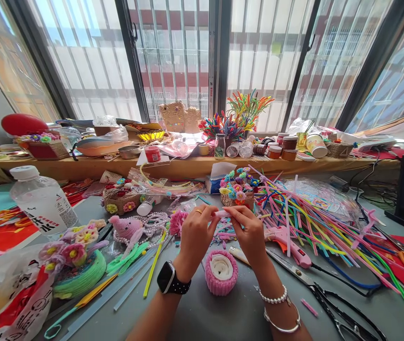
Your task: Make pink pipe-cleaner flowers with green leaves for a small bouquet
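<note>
My left hand (199,234) and my right hand (247,232) meet above the table, fingertips pinched on the two ends of a short pale pink piece (222,214), perhaps pipe cleaner. Below them stands a round pink fuzzy pot (220,284) with a rolled white filling (220,266). Behind my hands lie small cut bits in pink and blue (223,233). A pink glue gun (294,251) rests to the right of my right hand. Left of my left hand is a pink pompom-like flower (178,222).
Large black scissors (315,284) lie at the right, near a heap of colourful pipe cleaners (301,213). A water bottle (41,203), a green pot with flowers (81,274) and glue sticks (98,303) are on the left. A flower basket (239,196) stands behind.
</note>
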The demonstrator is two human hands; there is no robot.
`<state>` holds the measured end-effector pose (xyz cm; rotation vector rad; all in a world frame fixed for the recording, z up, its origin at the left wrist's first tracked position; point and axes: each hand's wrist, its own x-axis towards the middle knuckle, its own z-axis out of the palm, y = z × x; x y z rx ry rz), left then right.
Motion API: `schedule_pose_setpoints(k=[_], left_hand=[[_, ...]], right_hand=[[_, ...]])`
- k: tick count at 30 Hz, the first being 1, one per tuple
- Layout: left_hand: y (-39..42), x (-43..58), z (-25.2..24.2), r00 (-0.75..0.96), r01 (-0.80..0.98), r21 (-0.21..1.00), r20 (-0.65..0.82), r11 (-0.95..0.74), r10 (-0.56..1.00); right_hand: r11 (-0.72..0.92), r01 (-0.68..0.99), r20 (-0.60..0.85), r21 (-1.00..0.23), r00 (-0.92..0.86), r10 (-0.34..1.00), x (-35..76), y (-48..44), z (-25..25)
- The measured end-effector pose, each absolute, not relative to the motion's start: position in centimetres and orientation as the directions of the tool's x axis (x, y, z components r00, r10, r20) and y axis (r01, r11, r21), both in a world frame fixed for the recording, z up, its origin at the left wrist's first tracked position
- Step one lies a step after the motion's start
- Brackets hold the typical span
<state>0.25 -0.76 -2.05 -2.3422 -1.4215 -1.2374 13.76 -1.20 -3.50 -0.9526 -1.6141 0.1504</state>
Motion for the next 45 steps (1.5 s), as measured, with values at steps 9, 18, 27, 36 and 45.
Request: schedule_pose_setpoints(k=[9,18,27,36,45], left_hand=[[-0.5,0.3,-1.8,0.286,0.354,0.785,0.426,-0.508,0.858],[-0.4,-1.3,-0.6,0.100,0.423,0.785,0.457,-0.453,0.884],[0.2,-1.8,-0.9,-0.029,0.024,0.967,0.256,-0.255,0.966],[0.3,-1.8,-0.9,-0.044,-0.132,0.978,0.159,-0.164,0.986],[0.3,-1.8,-0.9,-0.009,-0.206,0.971,0.121,-0.120,0.993]], right_hand=[[0.642,0.270,0.674,-0.718,0.040,0.738,14.0,-1.3,-3.5],[0.574,0.477,0.636,-0.666,-0.040,0.771,14.6,-0.1,-4.3],[0.291,0.946,0.530,-0.139,-0.177,0.829,15.0,3.4,-8.4],[0.298,0.940,0.594,-0.163,-0.148,0.791,14.9,3.4,-7.9],[0.491,0.748,0.873,-0.447,0.244,0.423,15.6,0.7,-4.4]])
